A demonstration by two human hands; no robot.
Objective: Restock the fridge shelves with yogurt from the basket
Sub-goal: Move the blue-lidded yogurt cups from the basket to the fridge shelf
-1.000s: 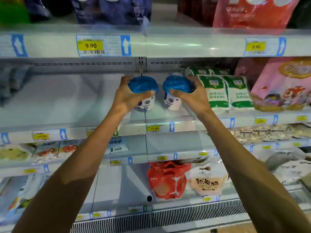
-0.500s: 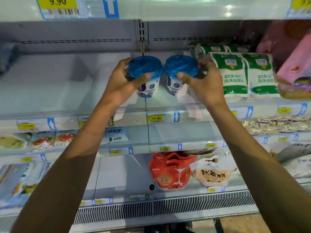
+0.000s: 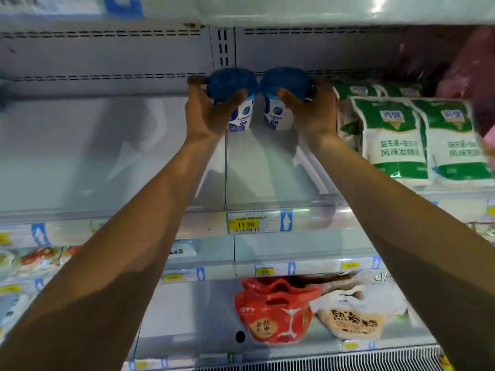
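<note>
Both arms reached deep into the fridge. The left hand (image 3: 211,113) was curled round the blue lid of the left yogurt cup (image 3: 242,116), thumb across the front of the lid and fingers behind it. The right hand (image 3: 312,113) gripped the right yogurt cup (image 3: 277,117) the same way, by its blue lid. The two white cups with blue dots stood upright, side by side and almost touching, far back on the middle shelf (image 3: 107,156), close to the slotted rear wall. From where I stood I could not tell whether their bases sat on the shelf or hung just above it. Just right of the right hand lay green-and-white pouches (image 3: 393,140). A yellow 11.90 price tag (image 3: 245,224) was fixed to the shelf's front edge below the cups. Lower down sat a red pouch (image 3: 273,311) beside a beige pouch (image 3: 353,319).
</note>
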